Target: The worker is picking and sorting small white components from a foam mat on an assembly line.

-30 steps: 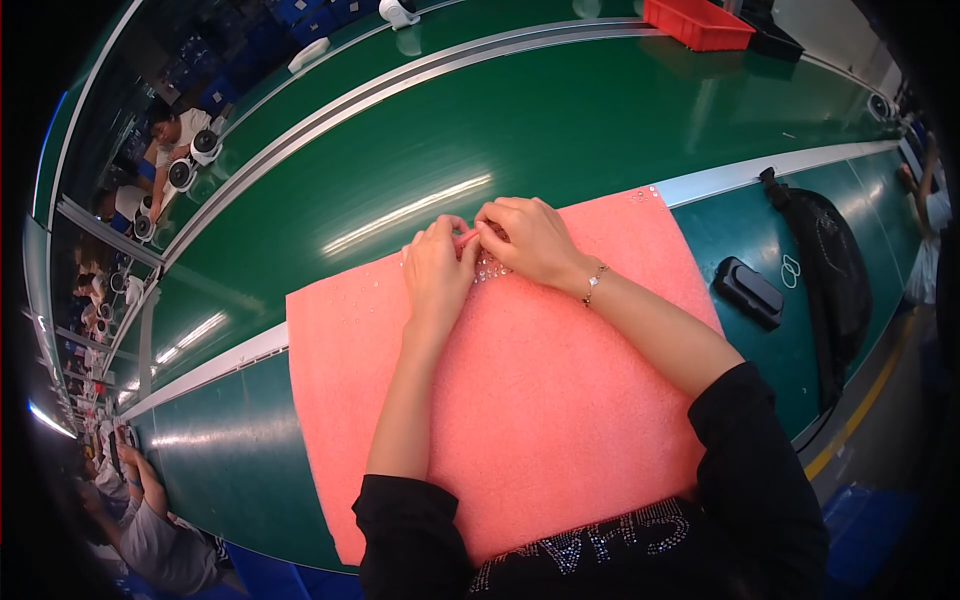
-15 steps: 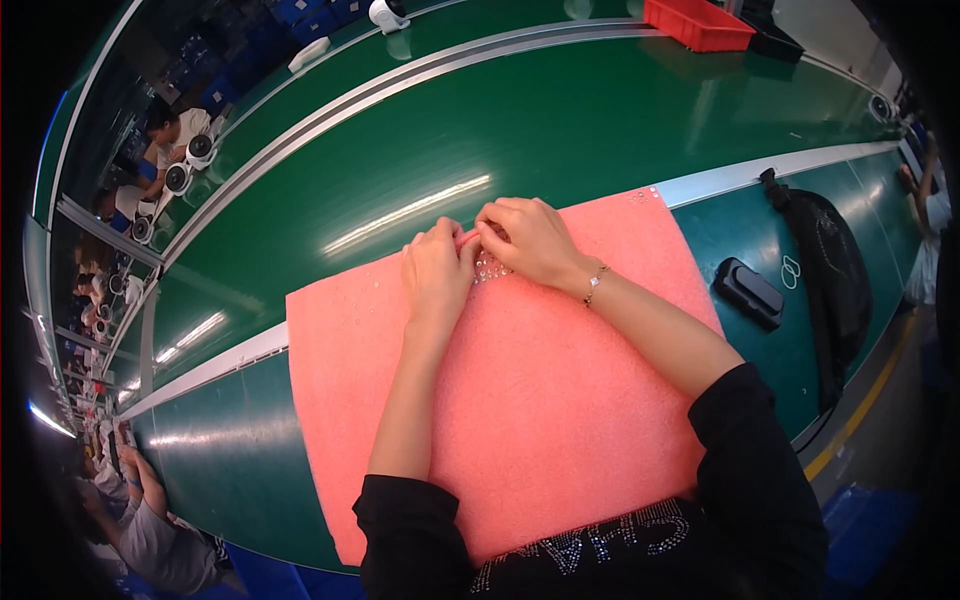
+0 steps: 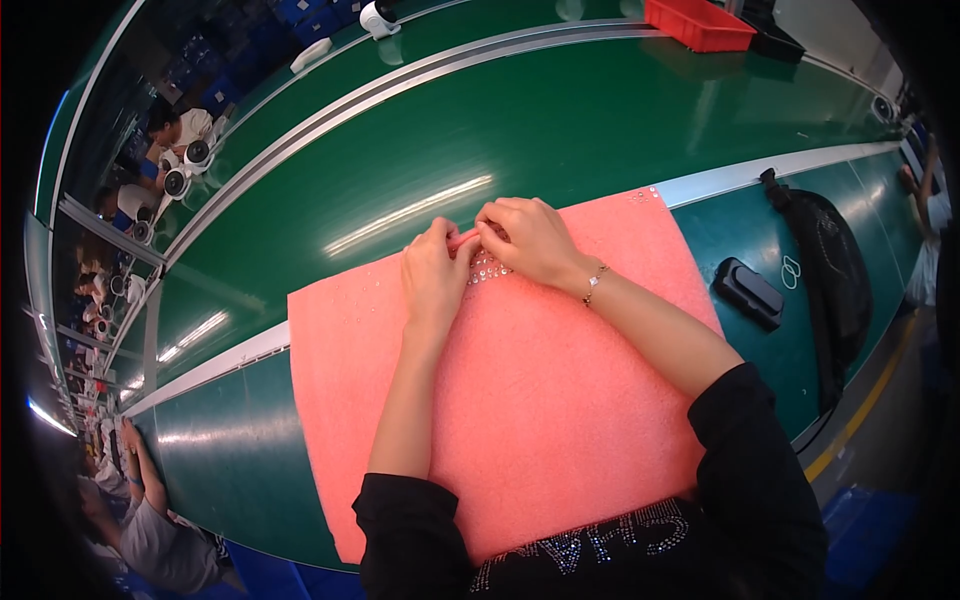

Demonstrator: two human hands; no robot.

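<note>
I see my left hand (image 3: 432, 272) and right hand (image 3: 528, 238) pinched together on small clear beads (image 3: 487, 268), perhaps gripping one, atop the pink foam mat (image 3: 560, 420).

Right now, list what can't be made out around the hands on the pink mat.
- Head view: the piece pinched between left hand and right hand; fingers cover it.
- Small clear bits on the pink mat: too small to identify.
- Mat's near edge: hidden by the black sleeves.
</note>
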